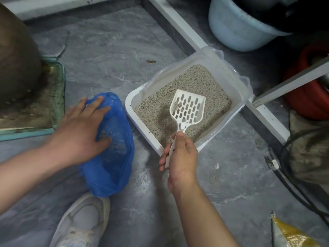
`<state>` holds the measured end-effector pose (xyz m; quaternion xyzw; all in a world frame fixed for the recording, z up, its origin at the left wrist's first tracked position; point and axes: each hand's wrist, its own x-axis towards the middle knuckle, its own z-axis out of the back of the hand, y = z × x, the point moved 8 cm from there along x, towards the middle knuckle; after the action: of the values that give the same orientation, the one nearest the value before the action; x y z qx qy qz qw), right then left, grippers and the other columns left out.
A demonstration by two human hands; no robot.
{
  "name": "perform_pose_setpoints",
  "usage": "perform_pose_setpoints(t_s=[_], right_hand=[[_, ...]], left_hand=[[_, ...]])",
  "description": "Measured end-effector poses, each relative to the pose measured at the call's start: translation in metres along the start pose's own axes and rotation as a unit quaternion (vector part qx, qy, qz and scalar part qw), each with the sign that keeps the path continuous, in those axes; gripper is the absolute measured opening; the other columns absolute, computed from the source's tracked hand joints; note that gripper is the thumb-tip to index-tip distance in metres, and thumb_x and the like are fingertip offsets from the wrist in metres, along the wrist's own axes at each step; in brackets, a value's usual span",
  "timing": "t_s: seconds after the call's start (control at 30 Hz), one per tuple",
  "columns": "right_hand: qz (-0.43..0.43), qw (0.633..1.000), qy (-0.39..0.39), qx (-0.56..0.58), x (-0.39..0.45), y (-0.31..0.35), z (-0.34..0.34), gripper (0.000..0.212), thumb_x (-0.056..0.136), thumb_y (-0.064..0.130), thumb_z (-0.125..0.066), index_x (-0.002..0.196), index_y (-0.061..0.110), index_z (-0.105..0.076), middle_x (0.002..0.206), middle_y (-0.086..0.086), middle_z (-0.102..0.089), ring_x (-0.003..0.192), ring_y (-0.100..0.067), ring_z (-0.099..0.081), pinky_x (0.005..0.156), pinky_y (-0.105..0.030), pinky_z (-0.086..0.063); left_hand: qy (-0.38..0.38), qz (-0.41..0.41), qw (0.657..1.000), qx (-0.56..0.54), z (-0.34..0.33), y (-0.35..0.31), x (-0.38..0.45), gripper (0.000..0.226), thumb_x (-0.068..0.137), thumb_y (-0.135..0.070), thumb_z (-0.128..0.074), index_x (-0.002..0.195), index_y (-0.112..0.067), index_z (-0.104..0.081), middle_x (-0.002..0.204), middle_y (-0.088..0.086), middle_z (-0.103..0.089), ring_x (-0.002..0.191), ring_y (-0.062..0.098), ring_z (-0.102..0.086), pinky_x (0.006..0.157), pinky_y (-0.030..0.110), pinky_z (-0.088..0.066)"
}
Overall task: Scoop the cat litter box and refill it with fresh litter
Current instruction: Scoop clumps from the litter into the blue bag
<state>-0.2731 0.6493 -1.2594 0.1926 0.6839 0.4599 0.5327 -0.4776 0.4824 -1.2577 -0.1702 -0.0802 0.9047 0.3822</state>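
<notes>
While right hand (pixel 179 154) fingers grip the scoop (pixel 187 108) over litter box (pixel 130 104); left hand (pixel 78 131) — fingers spread — on blue bag (pixel 114 168), shoe (pixel 80 223) near.

blue bag (pixel 114 157), white slotted scoop (pixel 188 107)

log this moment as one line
right hand grips scoop with clumps over litter box | left hand rests on blue bag

Floor (pixel 110 56): grey stone-look surface, scuffed. Directly on it: white litter box (pixel 132 102), just right of the left hand's fingers (pixel 99 108); blue plastic bag (pixel 114 157) under those fingers; teal tray (pixel 58 97) left of them; pale blue bucket (pixel 236 31); red basin (pixel 306 97); black cable (pixel 284 179); yellow bag (pixel 292 234); white shoe (pixel 83 221).
</notes>
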Motion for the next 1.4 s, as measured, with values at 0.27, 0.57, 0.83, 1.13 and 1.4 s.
perform_pose_setpoints(t_s=[0.27,0.57,0.83,1.13,1.4], right_hand=[[-0.011,1.0,0.019,-0.009,-0.01,0.0,0.001,0.032,0.104,0.039,-0.045,0.089,0.012,-0.053,0.062,-0.009,-0.052,0.039,-0.02,-0.042,0.04,-0.025,-0.034],[0.099,0.953,0.168,-0.233,-0.055,-0.037,-0.029,0.01,0.097,0.032,-0.051,0.09,0.029,-0.058,0.063,0.0,-0.058,0.052,-0.021,-0.051,0.049,-0.042,-0.047],[0.202,0.823,0.204,-0.489,-0.058,-0.059,-0.049,0.006,0.1,0.024,-0.046,0.095,0.021,-0.046,0.081,-0.006,-0.062,0.074,-0.029,-0.056,0.063,-0.038,-0.041],[0.223,0.727,0.171,-0.626,-0.051,-0.058,-0.064,0.025,0.103,0.026,-0.039,0.126,0.017,-0.045,0.109,-0.005,-0.06,0.096,-0.032,-0.063,0.068,-0.037,-0.036],[0.21,0.724,0.147,-0.64,-0.053,-0.057,-0.063,0.026,0.104,0.026,-0.037,0.128,0.019,-0.044,0.115,-0.003,-0.058,0.101,-0.028,-0.063,0.069,-0.036,-0.036]], left_hand=[[0.003,0.01,0.999,-0.034,0.002,0.0,-0.001,0.092,0.076,-0.045,-0.072,0.155,-0.027,-0.028,0.168,-0.005,-0.009,0.153,0.032,-0.011,0.122,0.049,-0.021],[0.014,-0.005,0.998,-0.062,-0.001,0.001,-0.002,0.084,0.079,-0.014,-0.062,0.156,-0.021,-0.028,0.168,0.002,-0.007,0.154,0.026,-0.012,0.123,0.046,-0.022],[0.012,0.013,0.995,-0.096,0.0,0.003,-0.007,0.089,0.079,0.01,-0.051,0.158,-0.02,-0.024,0.168,-0.001,-0.002,0.154,0.02,-0.006,0.124,0.039,-0.018],[-0.005,0.012,0.995,-0.096,0.003,0.004,-0.009,0.088,0.079,0.01,-0.049,0.157,-0.02,-0.024,0.168,-0.002,-0.002,0.154,0.02,-0.005,0.124,0.039,-0.019],[0.0,0.021,0.995,-0.101,0.003,0.004,-0.011,0.086,0.08,0.01,-0.048,0.158,-0.02,-0.023,0.168,-0.002,-0.002,0.154,0.019,-0.004,0.124,0.039,-0.016]])
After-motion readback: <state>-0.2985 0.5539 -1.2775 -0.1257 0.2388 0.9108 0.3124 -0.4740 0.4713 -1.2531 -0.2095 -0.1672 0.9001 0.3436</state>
